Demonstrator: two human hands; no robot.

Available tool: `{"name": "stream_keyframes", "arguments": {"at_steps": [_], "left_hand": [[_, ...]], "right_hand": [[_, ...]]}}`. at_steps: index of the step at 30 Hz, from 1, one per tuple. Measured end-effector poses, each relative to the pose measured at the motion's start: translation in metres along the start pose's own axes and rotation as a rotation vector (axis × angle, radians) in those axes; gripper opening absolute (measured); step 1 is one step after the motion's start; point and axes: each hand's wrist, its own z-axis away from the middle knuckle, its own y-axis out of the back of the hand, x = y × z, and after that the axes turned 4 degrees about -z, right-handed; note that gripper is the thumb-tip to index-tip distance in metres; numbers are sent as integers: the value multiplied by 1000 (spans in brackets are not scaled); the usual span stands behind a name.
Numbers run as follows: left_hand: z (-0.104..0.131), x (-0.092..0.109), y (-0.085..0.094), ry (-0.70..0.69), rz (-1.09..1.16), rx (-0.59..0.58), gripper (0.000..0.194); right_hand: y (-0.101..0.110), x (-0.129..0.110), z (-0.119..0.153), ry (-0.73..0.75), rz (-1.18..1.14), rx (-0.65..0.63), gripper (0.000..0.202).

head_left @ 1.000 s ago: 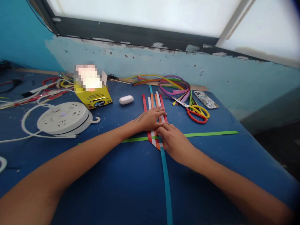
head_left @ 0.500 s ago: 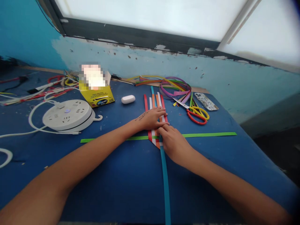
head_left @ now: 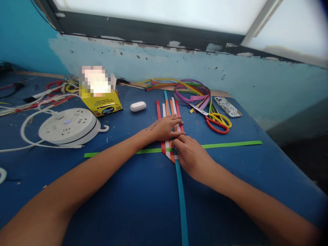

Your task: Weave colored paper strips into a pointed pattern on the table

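Side by side on the blue table, red, white and orange flat strips (head_left: 163, 111) run away from me. A green strip (head_left: 230, 145) crosses them, weaving through near their joined, pointed front end. A long blue strip (head_left: 183, 201) extends from that end towards me, and a blue end shows at the far side. My left hand (head_left: 167, 127) lies flat across the strips with its fingers spread. Just in front of it, my right hand (head_left: 188, 153) has curled fingers pinched on a strip at the crossing. Its fingertips are partly hidden, so the strip's colour is unclear.
To the right lie scissors (head_left: 217, 123) with red and yellow handles and a phone (head_left: 228, 107). Coiled coloured strips (head_left: 192, 89) rest behind. Leftward are a white earbud case (head_left: 138, 106), a yellow box (head_left: 102, 104) and a round power strip (head_left: 69, 126) with cables.
The view has shifted slightly. Both hands keep nearly the same places on the strips, and no strip has visibly moved.
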Motion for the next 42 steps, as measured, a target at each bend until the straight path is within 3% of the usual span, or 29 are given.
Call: {"name": "stream_keyframes", "arguments": {"at_steps": [7, 16, 42], "left_hand": [[0, 0, 3, 11, -23, -34, 46], [0, 3, 3, 13, -20, -18, 49], [-2, 0, -5, 17, -21, -7, 54]], "right_hand": [[0, 7, 0, 55, -33, 82, 22], [0, -5, 3, 31, 67, 113, 23], [-7, -36, 2, -91, 184, 79, 36]]}}
